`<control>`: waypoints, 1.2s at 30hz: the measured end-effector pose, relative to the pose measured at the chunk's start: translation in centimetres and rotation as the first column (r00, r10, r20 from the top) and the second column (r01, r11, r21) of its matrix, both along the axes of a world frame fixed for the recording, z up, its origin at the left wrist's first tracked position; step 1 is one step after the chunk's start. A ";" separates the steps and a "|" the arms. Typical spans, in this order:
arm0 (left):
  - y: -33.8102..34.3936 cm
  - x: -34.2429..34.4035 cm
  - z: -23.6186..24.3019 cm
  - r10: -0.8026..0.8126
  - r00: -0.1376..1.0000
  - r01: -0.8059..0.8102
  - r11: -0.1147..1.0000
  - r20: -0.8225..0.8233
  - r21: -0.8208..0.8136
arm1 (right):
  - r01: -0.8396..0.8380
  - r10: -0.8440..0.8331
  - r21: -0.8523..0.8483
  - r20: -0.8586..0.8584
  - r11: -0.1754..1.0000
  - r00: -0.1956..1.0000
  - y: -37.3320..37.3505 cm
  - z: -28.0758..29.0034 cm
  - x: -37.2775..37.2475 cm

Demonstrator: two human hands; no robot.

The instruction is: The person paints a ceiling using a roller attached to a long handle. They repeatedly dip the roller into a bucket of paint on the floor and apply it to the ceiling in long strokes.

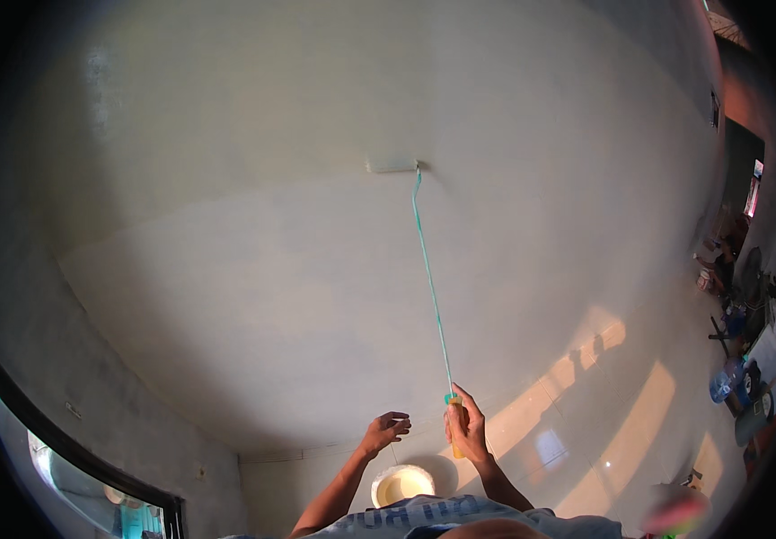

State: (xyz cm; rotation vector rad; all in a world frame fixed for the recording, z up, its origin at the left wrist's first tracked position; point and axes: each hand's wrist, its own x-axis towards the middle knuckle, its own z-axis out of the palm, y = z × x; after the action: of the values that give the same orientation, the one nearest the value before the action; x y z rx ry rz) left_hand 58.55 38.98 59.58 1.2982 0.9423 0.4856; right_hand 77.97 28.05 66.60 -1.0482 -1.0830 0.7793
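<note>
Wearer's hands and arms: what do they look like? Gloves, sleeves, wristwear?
Left hand and right hand: ungloved, five-fingered, no watch or wristband visible. Forearms slim, with no sleeves over them. Shirt: pale grey-blue, darker blue lettering.

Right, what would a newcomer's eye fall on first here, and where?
The roller, upper middle against the pale wall, likely draws the eye first, its green rod running down to the orange handle in the right hand. The empty left hand hovers to its left, near a bucket at bottom centre. Sunlit bands cross the floor at lower right.
</note>
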 end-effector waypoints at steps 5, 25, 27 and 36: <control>-0.1 0.1 0.1 -0.009 0.999 0.008 1.000 -0.030 -0.023 | 0.010 -0.012 0.044 0.040 0.999 0.999 1.7 1.7 0.9; -1.5 0.4 3.3 0.089 0.995 -0.089 0.996 0.034 -0.002 | 0.099 -0.139 0.306 0.112 0.947 0.984 13.6 33.6 8.6; -1.6 0.5 3.4 0.095 0.995 -0.095 0.995 0.040 0.002 | 0.119 -0.164 0.308 0.125 0.944 0.978 14.0 35.9 9.0; -1.6 0.5 3.5 0.069 0.997 -0.069 0.998 0.037 0.007 | 0.142 -0.178 0.256 0.123 0.956 0.976 12.9 34.8 7.9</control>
State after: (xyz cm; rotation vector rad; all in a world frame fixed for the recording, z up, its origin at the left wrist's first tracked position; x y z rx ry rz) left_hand 59.01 37.36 63.05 1.2633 0.9575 0.5657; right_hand 85.83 40.95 101.39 -0.9769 -1.1691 0.4306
